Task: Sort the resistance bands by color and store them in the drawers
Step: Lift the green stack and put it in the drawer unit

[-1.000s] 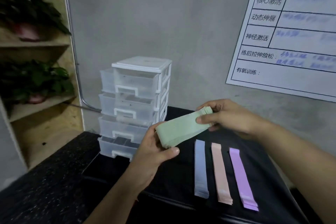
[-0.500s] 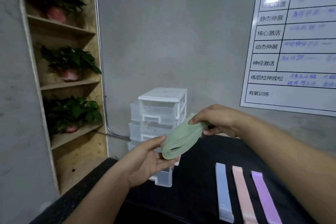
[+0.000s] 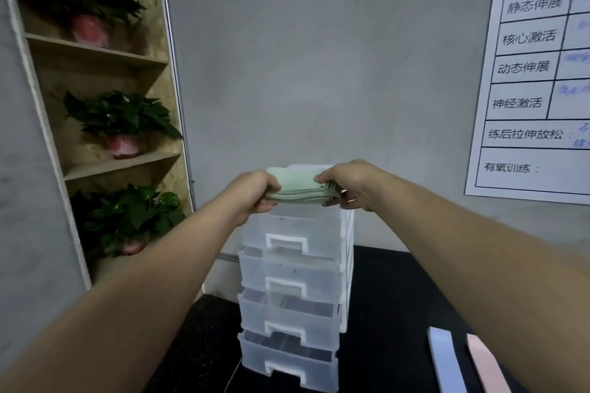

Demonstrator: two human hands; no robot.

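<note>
Grey wall ahead; my left hand and right hand grip the green bands over the drawers, nothing stored yet I judge, blue band and pink band waiting.

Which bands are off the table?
The green bands, gripped at the drawers by the left hand and right hand; the blue bands and pink bands lie on the table.

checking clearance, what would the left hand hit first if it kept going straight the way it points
Likely the white top of the drawer unit, which shows just behind the green bands the left hand grips; depth is unclear, so it might pass above it toward the grey wall.
</note>
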